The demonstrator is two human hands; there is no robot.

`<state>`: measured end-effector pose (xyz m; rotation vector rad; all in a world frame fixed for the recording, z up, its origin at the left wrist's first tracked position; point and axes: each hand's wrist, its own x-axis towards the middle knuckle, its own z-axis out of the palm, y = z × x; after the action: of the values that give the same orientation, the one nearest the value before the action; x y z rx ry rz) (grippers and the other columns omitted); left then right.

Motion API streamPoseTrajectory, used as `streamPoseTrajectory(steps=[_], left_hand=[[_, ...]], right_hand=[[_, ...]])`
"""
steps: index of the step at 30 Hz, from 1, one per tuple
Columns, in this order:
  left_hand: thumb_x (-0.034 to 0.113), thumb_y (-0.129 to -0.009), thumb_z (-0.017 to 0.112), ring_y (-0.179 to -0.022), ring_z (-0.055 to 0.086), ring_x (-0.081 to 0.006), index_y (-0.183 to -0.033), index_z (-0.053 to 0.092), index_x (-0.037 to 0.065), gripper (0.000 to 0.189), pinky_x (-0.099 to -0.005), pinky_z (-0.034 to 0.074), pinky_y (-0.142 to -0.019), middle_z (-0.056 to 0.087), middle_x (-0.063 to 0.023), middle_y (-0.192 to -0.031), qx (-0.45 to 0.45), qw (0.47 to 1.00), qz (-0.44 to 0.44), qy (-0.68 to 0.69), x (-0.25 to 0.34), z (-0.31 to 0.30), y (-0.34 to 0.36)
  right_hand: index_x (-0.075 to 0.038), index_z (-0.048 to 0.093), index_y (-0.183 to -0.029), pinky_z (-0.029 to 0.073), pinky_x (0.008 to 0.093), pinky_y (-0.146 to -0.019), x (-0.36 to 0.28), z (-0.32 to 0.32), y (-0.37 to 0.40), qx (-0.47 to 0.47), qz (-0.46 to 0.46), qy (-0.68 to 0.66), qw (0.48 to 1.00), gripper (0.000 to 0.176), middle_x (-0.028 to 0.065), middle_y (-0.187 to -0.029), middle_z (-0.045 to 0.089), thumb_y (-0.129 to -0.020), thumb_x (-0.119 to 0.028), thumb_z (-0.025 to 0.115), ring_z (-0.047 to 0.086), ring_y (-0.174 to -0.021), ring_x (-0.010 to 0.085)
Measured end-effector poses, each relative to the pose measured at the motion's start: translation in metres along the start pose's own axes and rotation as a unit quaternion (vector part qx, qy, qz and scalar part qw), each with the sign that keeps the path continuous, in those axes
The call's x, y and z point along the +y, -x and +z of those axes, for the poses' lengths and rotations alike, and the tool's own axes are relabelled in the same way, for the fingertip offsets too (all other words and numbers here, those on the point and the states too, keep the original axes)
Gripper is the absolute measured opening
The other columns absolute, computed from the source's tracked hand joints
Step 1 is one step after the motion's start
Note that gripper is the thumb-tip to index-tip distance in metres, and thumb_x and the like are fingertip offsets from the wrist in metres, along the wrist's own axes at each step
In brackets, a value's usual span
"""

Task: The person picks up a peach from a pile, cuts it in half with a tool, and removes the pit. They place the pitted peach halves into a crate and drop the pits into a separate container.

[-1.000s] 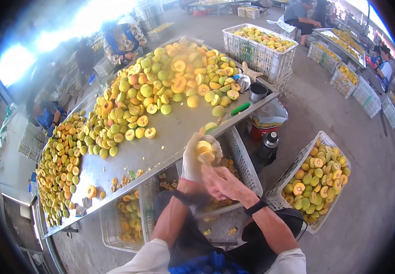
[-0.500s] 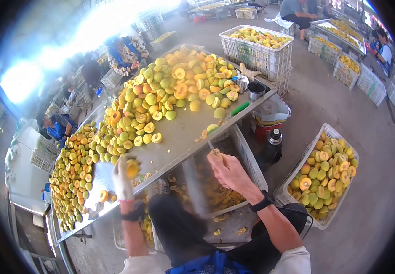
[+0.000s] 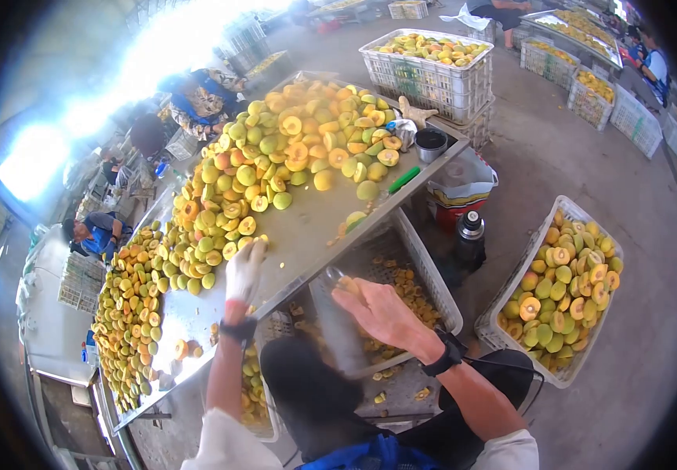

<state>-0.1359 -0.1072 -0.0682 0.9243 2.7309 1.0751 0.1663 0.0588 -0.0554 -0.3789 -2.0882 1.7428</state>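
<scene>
My left hand point(image 3: 244, 270), in a pale glove, is at the near edge of a large pile of halved yellow peaches point(image 3: 225, 211) on the metal table point(image 3: 299, 227). Its fingers are curled over a peach half point(image 3: 263, 238), mostly hidden by them. Beyond the table's front edge, my bare right hand point(image 3: 385, 313) grips a pitting tool whose metal loop end point(image 3: 334, 273) points up and left. Below it stands a crate point(image 3: 440, 294) with orange scraps inside.
Near the table's right corner are a metal cup point(image 3: 431, 145) and a green-handled tool point(image 3: 404, 179). A black flask point(image 3: 470, 239) stands beside a bag point(image 3: 464, 188). Crates of peaches point(image 3: 491, 337) point(image 3: 432, 82) are to the right and behind. Several people sit farther off.
My left hand has moved up and right to the pile's edge; the peach half it carried before no longer shows. My right hand has shifted slightly left and down with the tool. The view has turned slightly.
</scene>
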Motion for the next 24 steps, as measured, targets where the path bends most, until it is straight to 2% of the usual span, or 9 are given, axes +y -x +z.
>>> streamPoseTrajectory(steps=[3,5,7,12,15,18,22,23,24], left_hand=[[0.042,-0.100,0.057,-0.100,0.073,-0.0341,-0.118,0.072,0.003,0.046,-0.0397,0.055,-0.090,0.076,-0.0184,-0.108,-0.036,0.994,0.050,-0.092,0.022,0.069,-0.074],[0.047,-0.098,0.058,-0.105,0.071,-0.0364,-0.125,0.070,0.006,0.051,-0.0431,0.054,-0.093,0.074,-0.0191,-0.114,-0.051,0.977,0.095,-0.183,0.003,0.122,-0.132],[0.052,-0.096,0.059,-0.109,0.070,-0.0378,-0.132,0.066,0.007,0.059,-0.0459,0.054,-0.095,0.072,-0.0215,-0.119,-0.063,0.961,0.090,-0.255,-0.005,0.161,-0.178],[0.057,-0.089,0.064,-0.108,0.070,-0.0401,-0.133,0.063,0.004,0.069,-0.0485,0.055,-0.094,0.071,-0.0255,-0.117,-0.033,0.973,0.052,-0.221,0.013,0.218,-0.223],[0.051,-0.088,0.067,-0.104,0.071,-0.0405,-0.125,0.063,0.002,0.061,-0.0504,0.055,-0.091,0.071,-0.0252,-0.114,-0.004,0.969,0.042,-0.244,0.012,0.232,-0.229],[0.046,-0.089,0.066,-0.102,0.071,-0.0425,-0.125,0.063,0.002,0.057,-0.0512,0.055,-0.090,0.072,-0.0244,-0.112,0.022,0.968,0.014,-0.248,0.010,0.229,-0.223],[0.040,-0.090,0.065,-0.114,0.065,-0.0418,-0.132,0.060,0.004,0.056,-0.0519,0.054,-0.094,0.068,-0.0247,-0.123,0.021,0.947,-0.003,-0.322,0.030,0.202,-0.202],[0.041,-0.090,0.066,-0.118,0.063,-0.0411,-0.135,0.059,0.006,0.056,-0.0521,0.053,-0.095,0.064,-0.0238,-0.131,0.011,0.951,-0.015,-0.310,0.041,0.193,-0.197],[0.041,-0.091,0.066,-0.118,0.063,-0.0414,-0.135,0.059,0.007,0.057,-0.0522,0.053,-0.096,0.063,-0.0231,-0.132,0.046,0.954,-0.005,-0.296,0.038,0.189,-0.202]], right_hand=[[0.005,0.060,-0.095,0.048,0.0476,-0.065,0.001,-0.002,-0.004,0.018,-0.010,0.011,1.000,0.042,0.0281,-0.076,0.063,-0.105,-0.035,0.060,0.059,-0.067,0.0451],[0.005,0.060,-0.094,0.049,0.0483,-0.064,0.002,-0.005,-0.008,0.019,0.001,0.010,1.000,0.042,0.0282,-0.075,0.063,-0.105,-0.035,0.060,0.062,-0.069,0.0466],[0.005,0.060,-0.094,0.049,0.0490,-0.064,0.002,-0.009,-0.012,0.025,0.010,0.005,1.000,0.042,0.0283,-0.074,0.064,-0.105,-0.035,0.060,0.064,-0.070,0.0475],[0.005,0.059,-0.096,0.051,0.0499,-0.064,0.004,-0.016,-0.017,0.039,0.025,-0.003,0.999,0.040,0.0273,-0.074,0.066,-0.104,-0.035,0.061,0.066,-0.072,0.0478],[0.004,0.059,-0.095,0.051,0.0508,-0.064,-0.003,-0.023,-0.015,0.020,0.045,0.024,0.999,0.039,0.0269,-0.074,0.066,-0.104,-0.034,0.061,0.065,-0.071,0.0477],[0.004,0.059,-0.095,0.050,0.0515,-0.065,-0.005,-0.027,-0.014,0.017,0.036,0.022,0.999,0.039,0.0276,-0.073,0.066,-0.104,-0.034,0.061,0.065,-0.071,0.0481],[0.003,0.058,-0.095,0.050,0.0526,-0.066,0.001,-0.035,-0.019,0.012,0.038,0.045,0.998,0.040,0.0280,-0.073,0.065,-0.104,-0.035,0.060,0.065,-0.072,0.0483],[0.003,0.058,-0.095,0.050,0.0529,-0.066,0.002,-0.035,-0.022,0.010,0.039,0.053,0.998,0.040,0.0280,-0.073,0.065,-0.104,-0.036,0.059,0.065,-0.072,0.0484],[0.003,0.058,-0.095,0.050,0.0533,-0.066,0.004,-0.036,-0.025,0.016,0.031,0.049,0.998,0.040,0.0280,-0.073,0.065,-0.104,-0.036,0.059,0.065,-0.072,0.0486]])
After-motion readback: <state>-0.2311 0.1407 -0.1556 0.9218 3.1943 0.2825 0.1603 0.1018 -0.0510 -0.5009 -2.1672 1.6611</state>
